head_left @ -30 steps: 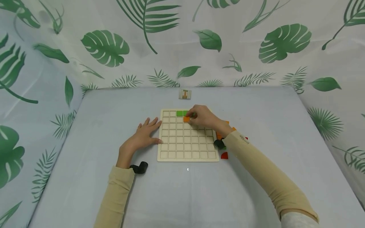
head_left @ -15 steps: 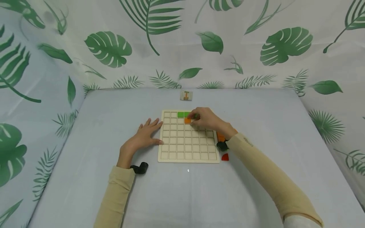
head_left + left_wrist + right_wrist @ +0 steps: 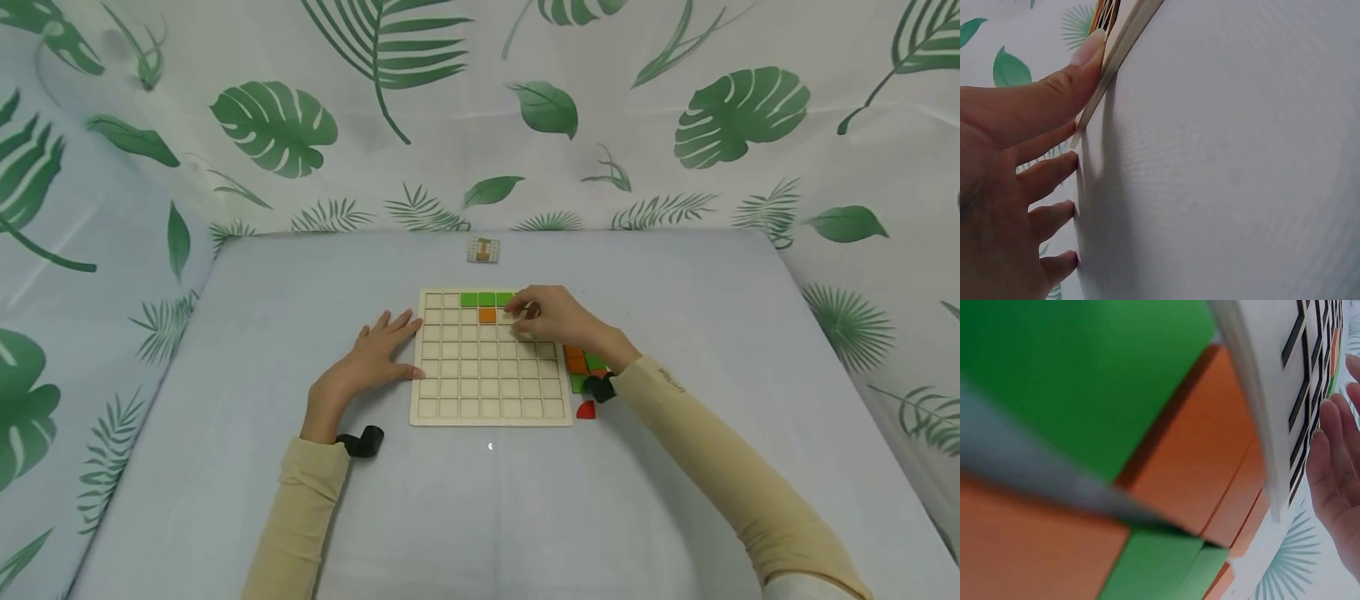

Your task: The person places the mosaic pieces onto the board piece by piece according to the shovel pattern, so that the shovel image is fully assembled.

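Mid-frame, the board holds green tiles, one orange tile, cells mostly bare; left hand spread, right hand uncurled, fingers apart.

Head view: counter, pale bluish-white top, spans the middle and lower frame; its far edge runs across above centre. Left wrist view shows a fine texture on it.

Directly on it:
- Grid board, light wood colour, lying flat, centre of frame.
- Small patterned card, upper centre, apart from the board.
- Loose orange tiles and green tiles, grouped just beside the board, right of centre; partly hidden. Right wrist view: some appear to overlap.
- Red piece, one side curved, near the board's lower right corner.
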### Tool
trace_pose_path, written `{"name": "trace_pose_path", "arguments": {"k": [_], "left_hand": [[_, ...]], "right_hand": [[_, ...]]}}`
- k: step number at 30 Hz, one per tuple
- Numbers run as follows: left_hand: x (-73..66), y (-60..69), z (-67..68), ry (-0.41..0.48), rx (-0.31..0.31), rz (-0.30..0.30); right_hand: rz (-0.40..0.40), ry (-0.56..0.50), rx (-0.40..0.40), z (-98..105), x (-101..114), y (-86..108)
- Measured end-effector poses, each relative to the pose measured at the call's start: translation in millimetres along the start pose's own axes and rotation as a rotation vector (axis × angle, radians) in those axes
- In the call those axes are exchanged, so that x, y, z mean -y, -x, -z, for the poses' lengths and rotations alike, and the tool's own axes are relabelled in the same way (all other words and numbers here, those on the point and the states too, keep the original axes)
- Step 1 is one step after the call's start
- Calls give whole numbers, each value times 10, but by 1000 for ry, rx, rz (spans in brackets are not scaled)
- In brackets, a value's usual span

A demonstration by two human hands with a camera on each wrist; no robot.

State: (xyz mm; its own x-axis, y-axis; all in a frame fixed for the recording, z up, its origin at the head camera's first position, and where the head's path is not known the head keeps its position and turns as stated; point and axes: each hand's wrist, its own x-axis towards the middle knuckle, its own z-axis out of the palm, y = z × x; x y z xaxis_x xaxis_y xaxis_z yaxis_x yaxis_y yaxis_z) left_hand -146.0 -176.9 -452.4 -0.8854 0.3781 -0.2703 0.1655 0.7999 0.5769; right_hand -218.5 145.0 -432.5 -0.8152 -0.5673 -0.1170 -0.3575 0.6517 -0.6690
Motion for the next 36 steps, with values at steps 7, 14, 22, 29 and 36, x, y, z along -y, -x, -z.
{"name": "trace_pose_path", "arguments": {"k": [7, 14, 22, 29, 36], "left_hand": [[-11, 15, 12, 1, -3, 0], [-2, 24, 25, 8, 22, 3], [-8, 30, 21, 34, 29, 12], [-36, 25, 18, 19, 32, 16], [-7, 24, 3, 9, 21, -6]], "right_hand": [[-21, 35, -21, 63, -66, 99], [-64, 57, -36, 127, -207, 220], [-78, 82, -64, 216, -339, 354], [-129, 80, -47, 265, -437, 451], [-151, 86, -35, 300, -507, 534]]}}
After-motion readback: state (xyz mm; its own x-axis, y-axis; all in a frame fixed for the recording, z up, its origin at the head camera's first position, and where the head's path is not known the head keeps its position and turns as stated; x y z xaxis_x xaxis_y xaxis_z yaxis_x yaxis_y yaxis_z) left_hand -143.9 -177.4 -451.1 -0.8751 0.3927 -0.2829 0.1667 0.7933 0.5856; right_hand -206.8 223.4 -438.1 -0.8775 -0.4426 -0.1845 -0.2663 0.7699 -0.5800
